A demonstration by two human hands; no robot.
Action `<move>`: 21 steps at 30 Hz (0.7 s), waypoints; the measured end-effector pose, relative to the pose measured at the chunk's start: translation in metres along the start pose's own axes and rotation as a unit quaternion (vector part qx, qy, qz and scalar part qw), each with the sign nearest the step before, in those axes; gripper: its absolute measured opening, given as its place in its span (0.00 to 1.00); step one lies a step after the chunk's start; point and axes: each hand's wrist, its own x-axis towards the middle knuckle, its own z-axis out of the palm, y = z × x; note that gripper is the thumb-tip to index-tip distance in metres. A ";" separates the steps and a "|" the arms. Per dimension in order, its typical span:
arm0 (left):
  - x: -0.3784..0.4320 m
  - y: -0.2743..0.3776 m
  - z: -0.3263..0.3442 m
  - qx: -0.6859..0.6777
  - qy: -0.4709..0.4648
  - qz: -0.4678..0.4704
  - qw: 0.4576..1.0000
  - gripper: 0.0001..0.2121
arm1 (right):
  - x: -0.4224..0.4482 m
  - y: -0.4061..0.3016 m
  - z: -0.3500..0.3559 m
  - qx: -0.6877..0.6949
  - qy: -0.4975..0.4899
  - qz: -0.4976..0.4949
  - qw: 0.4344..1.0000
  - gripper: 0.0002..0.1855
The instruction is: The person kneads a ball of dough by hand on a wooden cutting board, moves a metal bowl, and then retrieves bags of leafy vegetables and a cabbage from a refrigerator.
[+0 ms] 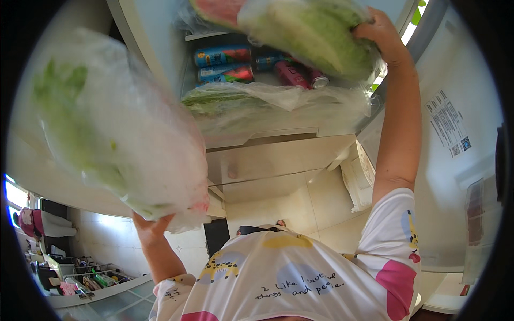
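My left hand [152, 228] grips the lower end of a clear plastic bag [160, 160] with leafy green vegetables [76, 132] inside, raised outside the refrigerator at the left. With its fingers on the right end of a plastic-wrapped green vegetable [317, 40], perhaps a cabbage, my right hand [379, 36] holds it before the open refrigerator compartment. Behind its left end shows a cut piece of watermelon [221, 11]. Below lie blue drink cans [223, 55] and pink cans [292, 74], partly covered by the wrapped vegetable.
A refrigerator drawer [281, 120] holds bagged greens [217, 100] under loose plastic. The open refrigerator door [445, 168], bearing a printed label, stands at my right. A white carved furniture piece [357, 180] is beyond it. At far left are another person [32, 222] and a cluttered rack [100, 277].
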 end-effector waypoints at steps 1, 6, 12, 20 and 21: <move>0.007 0.015 0.004 0.021 -0.001 0.006 1.000 0.36 | 0.000 -0.006 -0.006 0.047 0.037 -0.016 0.998 0.17; 0.045 0.079 0.034 0.118 0.043 0.063 0.990 0.29 | -0.021 -0.043 -0.002 0.164 0.200 -0.112 0.959 0.22; 0.094 0.129 0.085 0.328 0.012 0.163 0.931 0.23 | -0.054 -0.052 0.002 0.242 0.468 -0.132 0.840 0.16; 0.129 0.143 0.143 0.484 -0.182 0.285 0.808 0.24 | -0.165 -0.034 0.010 -0.337 0.521 -0.238 0.747 0.16; 0.132 0.143 0.154 0.504 -0.208 0.296 0.784 0.24 | -0.175 -0.029 0.016 -0.275 0.547 -0.233 0.755 0.13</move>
